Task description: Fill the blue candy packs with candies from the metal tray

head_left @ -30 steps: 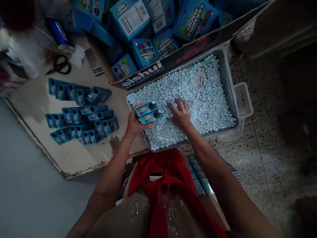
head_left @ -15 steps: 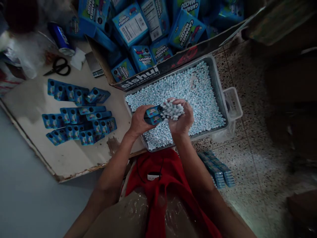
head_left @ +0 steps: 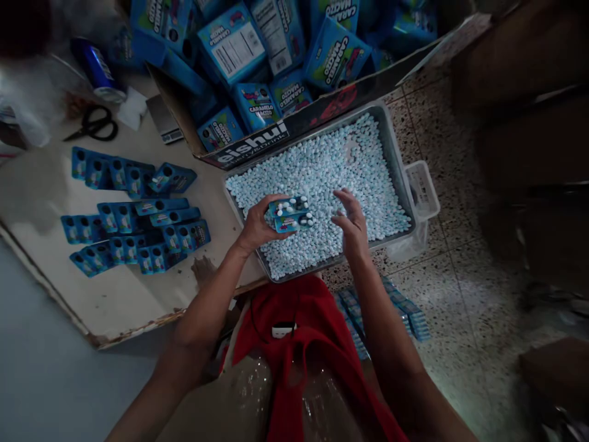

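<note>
Blue cardboard is in your left hand (head_left: 256, 228): it grips two small boxes (head_left: 289, 222) side by side, with thumb and fingers around their left end. Their long axis goes from left to right, nearly level, and the ends with the dark holes point toward your right hand (head_left: 353, 226). Some white and pale-blue candies (head_left: 292, 201) lie on their upper faces. Your right hand is wide, the fingers parted and a little bent; whether its palm keeps some candy, you cannot tell. Under both hands is a grey tray (head_left: 394, 166), covered with such candies, and behind it stands a carton (head_left: 301, 121) of bigger blue boxes (head_left: 338, 58). On the worn pale table (head_left: 133, 301), at left, more small boxes (head_left: 148, 207) stand in rows, below black scissors (head_left: 96, 124). At right you have a speckled tiled floor (head_left: 464, 288) in dim light. The held pair is above the tray's left part, touching your left hand and apart from your right.
</note>
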Motion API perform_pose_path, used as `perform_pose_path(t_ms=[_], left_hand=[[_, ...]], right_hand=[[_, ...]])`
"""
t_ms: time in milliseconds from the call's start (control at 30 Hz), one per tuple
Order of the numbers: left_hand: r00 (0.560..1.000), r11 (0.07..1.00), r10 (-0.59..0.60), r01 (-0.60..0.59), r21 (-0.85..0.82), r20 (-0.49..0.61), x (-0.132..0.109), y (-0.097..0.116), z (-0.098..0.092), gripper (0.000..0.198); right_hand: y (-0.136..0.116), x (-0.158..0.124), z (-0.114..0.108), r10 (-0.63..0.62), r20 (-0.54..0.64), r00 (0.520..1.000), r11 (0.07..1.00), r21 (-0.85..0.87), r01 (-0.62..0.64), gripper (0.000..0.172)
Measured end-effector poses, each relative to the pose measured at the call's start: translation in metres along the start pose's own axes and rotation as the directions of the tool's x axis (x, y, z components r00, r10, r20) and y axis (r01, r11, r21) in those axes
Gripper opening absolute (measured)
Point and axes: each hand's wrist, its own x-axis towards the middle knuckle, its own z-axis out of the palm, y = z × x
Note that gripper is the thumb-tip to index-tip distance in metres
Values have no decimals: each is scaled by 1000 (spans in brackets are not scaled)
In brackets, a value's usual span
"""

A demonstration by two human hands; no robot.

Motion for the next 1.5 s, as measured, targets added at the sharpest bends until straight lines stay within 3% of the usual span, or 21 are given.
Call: perform_pose_path(t_ms=[100,200,300,400,533,600,700,767,867,933,1033,1133,1300,1400,1500], left_hand=[[997,998,52,-49,-41,63,8,0,13,74],[980,993,86,-98,63,177,13,4,14,66],[992,965,36,-67,253,125,10,10,2,70],[999,950,-26,12,311,39,0,14,-9,75],[991,992,-96,103,70,-96,-14,16,-5,78],[987,989,-131,123,-84,-91,-17,18,3,84],[988,972,-153,149,-181,-9,-15,23,12,87],[997,978,-82,80,-194,-1,-12,25,12,84],[998,986,70,-70,-151,-8,-9,24,8,73],[998,994,54,-52,-101,14,-10,24,5,74],[997,996,-78,79,-48,21,-16,29,1,93],[994,992,-109,109,57,-3,-22,40,-1,103],[990,953,-91,56,297,104,-27,55,-4,84],[994,921,-86,52,385,70,-33,59,-10,81],[994,882,-111,105,459,-15,-44,62,-19,76]], right_hand=[[4,-6,-17,-88,119,989,985,-139,105,74],[-1,-4,-12,-147,270,952,942,-256,218,91],[-3,1,2,-140,301,943,901,-357,248,95],[-5,3,10,-153,261,953,894,-376,246,94],[-14,5,9,-217,301,928,910,-281,304,100],[-22,7,8,-250,357,900,917,-211,338,103],[-35,11,9,-288,426,858,924,-112,366,91],[-42,13,12,-323,427,845,919,-71,387,76],[-49,14,18,-380,356,854,893,-100,439,60],[-50,14,22,-387,320,865,879,-155,451,55],[-46,15,27,-344,322,882,877,-226,425,55],[-39,12,32,-329,347,878,868,-256,426,57],[-24,3,47,-398,309,864,878,-144,456,49],[-21,2,61,-444,310,840,873,-59,484,49],[-27,-2,71,-431,379,819,858,-109,502,62]])
